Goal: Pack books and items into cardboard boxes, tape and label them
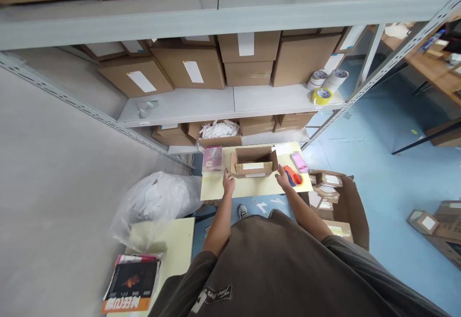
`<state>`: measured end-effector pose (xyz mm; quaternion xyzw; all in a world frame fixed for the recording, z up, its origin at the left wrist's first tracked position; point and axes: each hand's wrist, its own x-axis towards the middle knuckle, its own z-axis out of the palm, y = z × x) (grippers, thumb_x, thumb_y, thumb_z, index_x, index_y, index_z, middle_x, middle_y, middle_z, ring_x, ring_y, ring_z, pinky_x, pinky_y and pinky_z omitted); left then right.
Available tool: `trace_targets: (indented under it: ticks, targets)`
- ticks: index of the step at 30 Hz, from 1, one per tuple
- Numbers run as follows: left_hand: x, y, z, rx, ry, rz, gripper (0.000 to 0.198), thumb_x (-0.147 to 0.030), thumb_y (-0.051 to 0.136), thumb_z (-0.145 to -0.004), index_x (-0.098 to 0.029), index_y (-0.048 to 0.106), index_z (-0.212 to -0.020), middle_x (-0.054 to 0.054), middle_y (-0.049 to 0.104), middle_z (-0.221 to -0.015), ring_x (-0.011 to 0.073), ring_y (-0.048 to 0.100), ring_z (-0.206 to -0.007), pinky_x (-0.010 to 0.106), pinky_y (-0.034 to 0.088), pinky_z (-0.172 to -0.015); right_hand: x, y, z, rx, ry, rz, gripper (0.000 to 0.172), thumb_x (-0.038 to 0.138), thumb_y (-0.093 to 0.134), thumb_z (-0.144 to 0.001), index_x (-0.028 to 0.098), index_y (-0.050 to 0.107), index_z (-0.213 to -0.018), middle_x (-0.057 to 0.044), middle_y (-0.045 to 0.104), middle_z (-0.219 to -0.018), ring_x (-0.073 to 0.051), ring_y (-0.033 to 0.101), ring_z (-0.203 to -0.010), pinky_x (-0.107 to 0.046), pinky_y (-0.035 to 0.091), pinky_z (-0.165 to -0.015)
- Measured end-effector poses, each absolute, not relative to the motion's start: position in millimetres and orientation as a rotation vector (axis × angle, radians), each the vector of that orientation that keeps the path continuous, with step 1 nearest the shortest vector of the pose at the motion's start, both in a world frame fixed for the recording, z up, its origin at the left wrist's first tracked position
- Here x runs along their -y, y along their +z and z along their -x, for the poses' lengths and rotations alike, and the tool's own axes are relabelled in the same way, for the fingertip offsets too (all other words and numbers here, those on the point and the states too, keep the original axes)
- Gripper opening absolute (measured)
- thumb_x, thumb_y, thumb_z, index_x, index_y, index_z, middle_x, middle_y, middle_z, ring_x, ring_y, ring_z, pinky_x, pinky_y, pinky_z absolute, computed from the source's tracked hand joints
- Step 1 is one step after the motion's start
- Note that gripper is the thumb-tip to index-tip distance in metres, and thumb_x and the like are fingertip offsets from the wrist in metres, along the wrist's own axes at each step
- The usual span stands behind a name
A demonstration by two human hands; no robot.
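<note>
An open cardboard box [237, 169] sits mid-table on a pale yellow tabletop [216, 190], the left hand [228, 182] at its eight o'clock and the right hand [282, 177] at its four; whether either is clamped on it cannot be told. White labels [253, 165] mark its near side. A purple printed booklet [212, 157] lies at nine. Toward half past seven, a dark magazine [131, 281] carries large characters on orange; the shirt patch [220, 293] appears to begin "Time".

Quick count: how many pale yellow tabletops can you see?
2: one tabletop under the open cardboard box, the other tabletop at lower left, under the magazines and partly covered by the plastic bag. More may be hidden.
</note>
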<state>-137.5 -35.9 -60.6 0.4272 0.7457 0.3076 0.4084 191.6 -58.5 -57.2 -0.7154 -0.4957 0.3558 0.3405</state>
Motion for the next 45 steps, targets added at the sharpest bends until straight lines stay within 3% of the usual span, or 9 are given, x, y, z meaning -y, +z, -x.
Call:
trace_targets:
  ticks: [7, 11, 16, 20, 24, 27, 30, 36, 45]
  targets:
    - [-9, -8, 126, -1.700, 0.687, -1.776, 0.044, -0.034, 0.057, -0.104, -0.021, 0.066, -0.145, 0.014, 0.065, -0.147, 0.0290, 0.060, -0.136, 0.039, 0.049, -0.116, 25, -8, -178, 1.529, 0.692, 1.569, 0.045, 0.025, 0.054, -0.091, 0.022, 0.073, -0.132, -0.014, 0.068, -0.146, -0.031, 0.059, -0.140, -0.052, 0.048, -0.121]
    - [-30, -3, 110, -1.712, 0.255, -1.831, 0.047, -0.045, 0.064, -0.101, -0.017, 0.071, -0.139, 0.019, 0.055, -0.161, 0.0390, 0.043, -0.154, 0.051, 0.033, -0.127, 7, -7, -165, 1.659, 0.829, 1.573, 0.056, 0.027, 0.054, -0.094, 0.018, 0.064, -0.148, -0.016, 0.059, -0.158, -0.030, 0.052, -0.149, -0.050, 0.041, -0.128]
    - [-21, -20, 131, -1.639, 0.348, -1.624, 0.053, -0.057, 0.044, -0.109, -0.019, 0.079, -0.113, 0.015, 0.067, -0.149, 0.0311, 0.058, -0.143, 0.041, 0.044, -0.120, 15, -20, -186, 1.496, 1.006, 1.767, 0.058, 0.045, 0.047, -0.104, 0.027, 0.057, -0.157, -0.011, 0.057, -0.161, -0.029, 0.047, -0.155, -0.051, 0.040, -0.127]
    - [-5, -35, 152, -1.466, 0.366, -1.645, 0.040, -0.056, 0.066, -0.098, -0.022, 0.077, -0.082, 0.009, 0.050, -0.169, 0.0294, 0.055, -0.150, 0.036, 0.047, -0.118, 32, -27, -201, 1.696, 1.095, 1.843, 0.062, 0.055, 0.058, -0.100, 0.029, 0.059, -0.157, -0.011, 0.046, -0.171, -0.032, 0.043, -0.158, -0.048, 0.046, -0.122]
    - [5, -42, 150, -1.404, 0.316, -1.752, 0.031, -0.038, 0.091, -0.079, -0.022, 0.076, -0.101, 0.009, 0.016, -0.184, 0.0349, 0.041, -0.160, 0.043, 0.049, -0.118, 21, -31, -197, 2.012, 0.953, 1.966, 0.082, 0.046, 0.074, -0.090, 0.032, 0.047, -0.166, -0.009, 0.011, -0.185, -0.035, 0.035, -0.161, -0.046, 0.042, -0.121]
    - [8, -44, 136, -1.515, 0.279, -1.777, 0.053, -0.030, 0.091, -0.078, -0.022, 0.072, -0.127, 0.012, 0.011, -0.184, 0.0374, 0.040, -0.161, 0.047, 0.052, -0.115, -6, -33, -187, 2.090, 0.932, 1.982, 0.096, 0.037, 0.077, -0.086, 0.033, 0.034, -0.172, -0.005, -0.011, -0.185, -0.033, 0.013, -0.168, -0.046, 0.031, -0.126]
    - [11, -47, 119, -1.627, 0.212, -1.801, 0.037, -0.023, 0.085, -0.085, -0.022, 0.074, -0.120, 0.011, 0.011, -0.185, 0.0359, 0.041, -0.160, 0.045, 0.054, -0.114, -37, -36, -176, 2.160, 0.933, 2.020, 0.107, 0.032, 0.077, -0.083, 0.030, 0.023, -0.176, -0.006, -0.020, -0.184, -0.033, -0.004, -0.169, -0.047, 0.020, -0.129]
    - [13, -51, 92, -1.836, 0.165, -1.762, 0.009, -0.014, 0.071, -0.093, -0.021, 0.075, -0.096, 0.004, 0.013, -0.185, 0.0304, 0.052, -0.151, 0.043, 0.055, -0.111, -76, -58, -163, 2.083, 0.935, 2.170, 0.111, 0.027, 0.074, -0.083, 0.025, 0.016, -0.177, -0.014, -0.006, -0.185, -0.041, 0.011, -0.166, -0.059, 0.021, -0.130]
    - [16, -42, 85, -1.884, 0.142, -1.775, 0.006, -0.022, 0.069, -0.098, -0.023, 0.074, -0.096, 0.004, 0.020, -0.183, 0.0323, 0.066, -0.135, 0.047, 0.053, -0.114, -91, -94, -166, 1.740, 1.000, 1.969, 0.071, 0.025, 0.069, -0.087, 0.023, 0.053, -0.156, -0.019, 0.025, -0.179, -0.046, 0.018, -0.164, -0.069, 0.026, -0.126]
